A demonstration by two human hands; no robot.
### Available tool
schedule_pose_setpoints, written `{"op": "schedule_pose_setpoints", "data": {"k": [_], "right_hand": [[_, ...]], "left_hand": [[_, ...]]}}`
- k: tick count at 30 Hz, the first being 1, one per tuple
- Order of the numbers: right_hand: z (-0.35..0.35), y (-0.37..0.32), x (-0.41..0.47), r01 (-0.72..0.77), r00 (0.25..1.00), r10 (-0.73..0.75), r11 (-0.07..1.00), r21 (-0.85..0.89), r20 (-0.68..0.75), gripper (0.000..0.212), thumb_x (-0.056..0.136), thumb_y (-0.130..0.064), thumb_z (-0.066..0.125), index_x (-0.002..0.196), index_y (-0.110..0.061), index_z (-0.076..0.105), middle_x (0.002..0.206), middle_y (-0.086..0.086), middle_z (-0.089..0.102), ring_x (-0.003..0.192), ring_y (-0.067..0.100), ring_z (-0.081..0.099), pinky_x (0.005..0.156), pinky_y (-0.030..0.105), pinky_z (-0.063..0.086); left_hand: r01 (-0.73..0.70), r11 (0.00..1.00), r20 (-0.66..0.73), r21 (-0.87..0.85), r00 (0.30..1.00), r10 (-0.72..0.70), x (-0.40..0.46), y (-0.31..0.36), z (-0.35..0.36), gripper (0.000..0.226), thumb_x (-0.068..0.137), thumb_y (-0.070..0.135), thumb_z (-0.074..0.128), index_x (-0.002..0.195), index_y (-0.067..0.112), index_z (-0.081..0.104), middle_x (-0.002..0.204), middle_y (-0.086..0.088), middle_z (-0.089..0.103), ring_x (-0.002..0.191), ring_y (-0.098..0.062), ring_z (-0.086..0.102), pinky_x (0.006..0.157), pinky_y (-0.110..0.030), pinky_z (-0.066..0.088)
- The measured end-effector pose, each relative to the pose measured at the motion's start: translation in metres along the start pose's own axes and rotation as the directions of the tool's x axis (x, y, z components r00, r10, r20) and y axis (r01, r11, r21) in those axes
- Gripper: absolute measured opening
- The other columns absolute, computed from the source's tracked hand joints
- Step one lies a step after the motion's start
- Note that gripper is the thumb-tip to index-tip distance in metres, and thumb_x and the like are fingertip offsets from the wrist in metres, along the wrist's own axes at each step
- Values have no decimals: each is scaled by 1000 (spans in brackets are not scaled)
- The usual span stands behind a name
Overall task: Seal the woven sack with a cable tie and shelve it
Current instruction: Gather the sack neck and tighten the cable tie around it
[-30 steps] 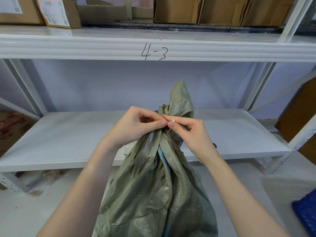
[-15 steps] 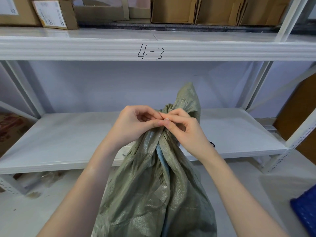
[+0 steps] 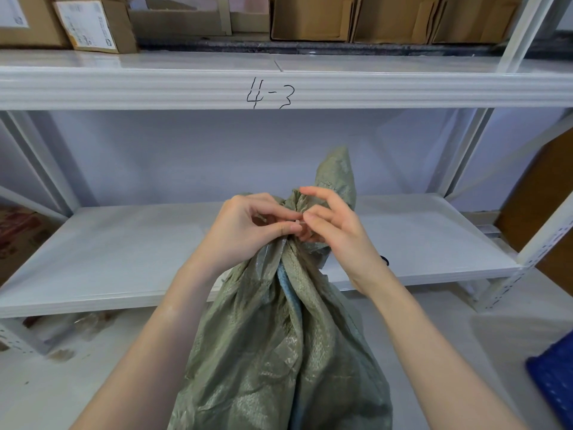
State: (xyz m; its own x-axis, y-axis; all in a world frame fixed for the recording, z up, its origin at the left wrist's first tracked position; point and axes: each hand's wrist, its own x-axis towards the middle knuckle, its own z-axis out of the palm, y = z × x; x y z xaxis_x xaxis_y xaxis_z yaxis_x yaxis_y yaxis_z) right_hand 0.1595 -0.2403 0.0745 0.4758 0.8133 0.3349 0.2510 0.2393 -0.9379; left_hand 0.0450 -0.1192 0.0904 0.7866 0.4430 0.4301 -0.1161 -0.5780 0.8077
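A grey-green woven sack (image 3: pixel 279 352) stands on the floor in front of the white shelf (image 3: pixel 124 259). Its neck is gathered into a twist, and the loose top flap (image 3: pixel 336 178) sticks up behind my fingers. My left hand (image 3: pixel 248 231) grips the gathered neck and pinches a small pale cable tie (image 3: pixel 297 224) at thumb and forefinger. My right hand (image 3: pixel 335 228) is at the neck from the right, thumb and fingertips at the tie's end, its other fingers spread. Most of the tie is hidden by my fingers.
An upper shelf beam marked "4-3" (image 3: pixel 269 93) carries several cardboard boxes (image 3: pixel 310 17). A small dark object (image 3: pixel 385 260) lies on the lower shelf behind my right wrist. A blue crate (image 3: pixel 555 377) is at the lower right, and shelf uprights (image 3: pixel 539 240) stand at the right.
My right hand has shifted slightly and opened its outer fingers, while the sack's top flap has leaned further to the right. My left hand keeps its grip on the neck.
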Motion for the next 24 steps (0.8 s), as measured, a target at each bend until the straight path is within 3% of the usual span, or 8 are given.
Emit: {"op": "schedule_pose_setpoints", "data": {"k": [3, 7, 11, 15, 19, 24], "right_hand": [[3, 1, 1, -67, 993, 68, 998, 11, -94, 5, 94, -13, 49, 92, -17, 51, 61, -4, 55, 58, 10, 49, 61, 24, 42], [8, 9, 0, -68, 998, 62, 972, -225, -34, 35, 94, -38, 47, 66, -18, 45, 61, -2, 42, 58, 8, 40, 62, 28, 35], [10, 9, -1, -30, 1000, 27, 980, -199, -15, 41, 97, -31, 44, 58, -19, 45, 55, -1, 45, 54, 5, 42, 58, 18, 35], [6, 14, 3, -30, 999, 27, 986, -165, -20, 39, 90, -39, 47, 54, -22, 50, 52, -6, 51, 64, 20, 49, 71, 36, 41], [5, 14, 3, 2, 999, -8, 987, -162, -39, 40, 92, -32, 48, 52, -24, 50, 52, -8, 52, 63, 20, 53, 73, 40, 43], [-2, 11, 4, -12, 994, 0, 994, -109, -109, 44, 97, -20, 47, 53, -24, 48, 64, 7, 52, 62, 18, 67, 79, 43, 50]], "left_hand": [[-24, 999, -33, 48, 999, 26, 0, -1, 1, 10, 70, 24, 79, 80, 23, 77, 75, 3, 68, 74, -25, 63, 68, -37, 49], [-37, 996, -30, 81, 999, 40, -1, -5, 5, 4, 75, 19, 76, 79, 20, 76, 71, 7, 63, 67, -15, 59, 63, -27, 47], [-55, 992, 8, 113, 998, 55, 0, -5, 4, 3, 78, 15, 74, 81, 16, 75, 74, 3, 65, 67, -17, 58, 63, -25, 46], [-43, 989, 41, 138, 998, 38, 0, -3, 3, 4, 79, 18, 73, 82, 17, 74, 78, 4, 71, 71, -9, 61, 68, -22, 48], [-71, 973, 41, 220, 997, 64, 0, -4, 2, 3, 78, 22, 73, 82, 22, 73, 90, 12, 71, 89, -3, 63, 82, -14, 43], [-109, 927, 20, 359, 994, 110, 0, -11, -1, 6, 79, 25, 72, 79, 31, 69, 99, 21, 61, 100, -11, 55, 92, -30, 40]]}}
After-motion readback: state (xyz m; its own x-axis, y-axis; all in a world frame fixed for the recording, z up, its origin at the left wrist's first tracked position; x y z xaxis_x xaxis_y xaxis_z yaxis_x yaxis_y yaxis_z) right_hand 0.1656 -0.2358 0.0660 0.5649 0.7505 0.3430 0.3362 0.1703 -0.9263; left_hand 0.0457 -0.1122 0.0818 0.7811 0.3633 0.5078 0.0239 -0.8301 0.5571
